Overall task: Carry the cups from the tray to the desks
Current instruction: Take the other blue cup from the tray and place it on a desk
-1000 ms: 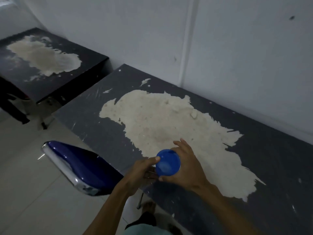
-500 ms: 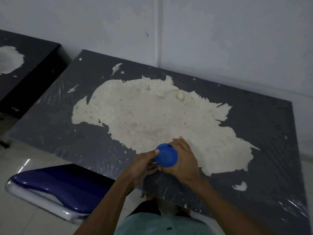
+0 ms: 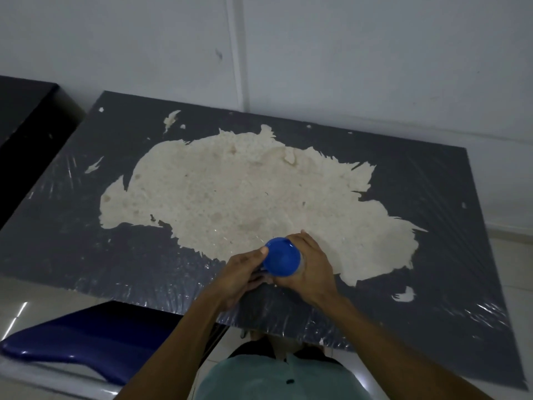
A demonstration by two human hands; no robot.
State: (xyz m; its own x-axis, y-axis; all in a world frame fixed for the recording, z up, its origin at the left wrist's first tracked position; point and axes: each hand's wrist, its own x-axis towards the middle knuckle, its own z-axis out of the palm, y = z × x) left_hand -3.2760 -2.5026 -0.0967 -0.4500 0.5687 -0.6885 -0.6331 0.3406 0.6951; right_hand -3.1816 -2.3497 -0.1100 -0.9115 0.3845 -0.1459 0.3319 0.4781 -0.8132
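A blue cup (image 3: 282, 256) is seen from above over the near part of a dark grey desk (image 3: 86, 232) whose top has a large worn pale patch. My right hand (image 3: 310, 264) wraps round the cup's right side. My left hand (image 3: 240, 274) holds its left side, thumb on the rim. Whether the cup's base touches the desk is hidden by my hands. No tray is in view.
A blue chair seat (image 3: 95, 339) stands at the desk's near left corner. A second dark desk (image 3: 26, 111) sits to the left with a gap between. A white wall (image 3: 346, 53) runs behind the desks. Tiled floor shows on the right.
The view has swung right and closer, bringing the desk square in front of me. Both hands kept hold of the blue cup, now over the desk's near middle.
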